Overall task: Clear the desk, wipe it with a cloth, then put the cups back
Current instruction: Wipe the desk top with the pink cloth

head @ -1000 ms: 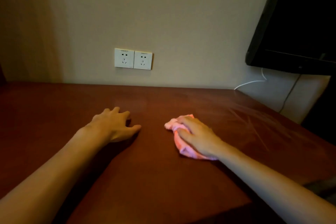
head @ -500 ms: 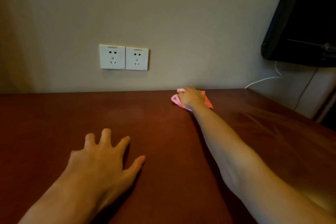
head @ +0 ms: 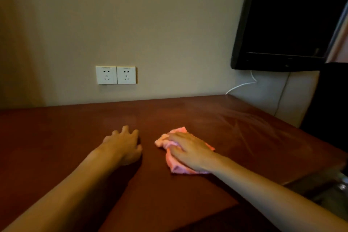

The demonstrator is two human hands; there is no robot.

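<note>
The right hand (head: 190, 149) presses the pink cloth (head: 176, 165) flat on the desk (head: 244, 137), fingers curled over its bunched top; half a second ago it was stretched to the back edge by the wall, so the stroke has been pulled back toward the near side; the left hand (head: 123, 144) rests spread, grasping nothing; wiping is underway, and no cups are in view.

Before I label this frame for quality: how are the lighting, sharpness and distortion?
Head view: dim, warm light; faint sheen streaks on the desk at right; soft shadow under the left hand; pink cloth slightly soft; the television edge leans from wide-angle distortion.
</note>
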